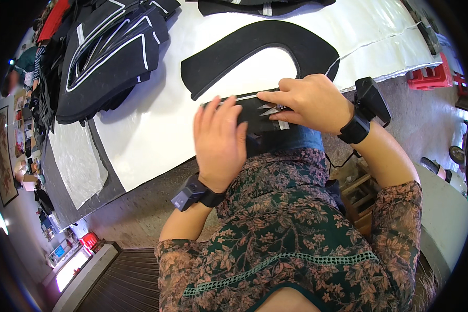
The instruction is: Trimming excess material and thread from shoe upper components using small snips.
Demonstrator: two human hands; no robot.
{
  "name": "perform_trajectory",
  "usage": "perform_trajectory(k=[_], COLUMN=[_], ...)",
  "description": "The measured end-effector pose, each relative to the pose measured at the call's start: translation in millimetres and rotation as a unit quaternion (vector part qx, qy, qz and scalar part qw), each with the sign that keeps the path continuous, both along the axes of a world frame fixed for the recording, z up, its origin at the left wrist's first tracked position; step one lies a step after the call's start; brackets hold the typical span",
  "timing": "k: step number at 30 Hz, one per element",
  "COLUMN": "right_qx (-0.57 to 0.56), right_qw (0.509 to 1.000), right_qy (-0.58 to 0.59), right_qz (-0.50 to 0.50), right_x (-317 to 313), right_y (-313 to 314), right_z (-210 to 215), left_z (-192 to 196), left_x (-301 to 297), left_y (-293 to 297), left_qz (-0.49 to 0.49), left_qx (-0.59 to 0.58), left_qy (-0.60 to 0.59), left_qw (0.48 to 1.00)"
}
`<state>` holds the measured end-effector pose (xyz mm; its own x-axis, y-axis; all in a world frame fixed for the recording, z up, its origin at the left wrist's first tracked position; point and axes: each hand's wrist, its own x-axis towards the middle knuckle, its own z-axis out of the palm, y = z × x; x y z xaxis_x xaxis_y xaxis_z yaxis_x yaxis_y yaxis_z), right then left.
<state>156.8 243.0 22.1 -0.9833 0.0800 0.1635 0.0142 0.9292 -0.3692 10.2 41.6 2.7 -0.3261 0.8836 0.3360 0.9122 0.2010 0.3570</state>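
Head view: left hand (218,140), fingers extended, rests on the left end of the black piece (251,115), which runs rightward to the right hand (313,104), holding small metal scissors (274,109).

Small scissors (278,108), probably, handles hidden by right hand (314,104), far black piece (291,7) cut off above

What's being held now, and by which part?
The right hand holds scissors by the end away from the tips. The left hand is on the black piece; whether it grips is unclear.
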Motion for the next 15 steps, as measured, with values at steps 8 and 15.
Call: perform_trajectory(k=[8, 15], right_qx=[-0.151, -0.338], right_qw=[0.984, 0.91], right_qy=[0.02, -0.145], right_qz=[-0.097, -0.19], right_x=[3.4, 4.2], right_y=[19.3, 25.8], right_z=[11.7, 20.6], left_z=[0.2, 1.5], left_x=[14.3, 15.9], left_y=[11.8, 14.4], left_qz=[-0.043, -0.05], left_qx=[-0.007, -0.011], left_qy=[-0.018, 0.005], left_qw=[0.999, 0.999])
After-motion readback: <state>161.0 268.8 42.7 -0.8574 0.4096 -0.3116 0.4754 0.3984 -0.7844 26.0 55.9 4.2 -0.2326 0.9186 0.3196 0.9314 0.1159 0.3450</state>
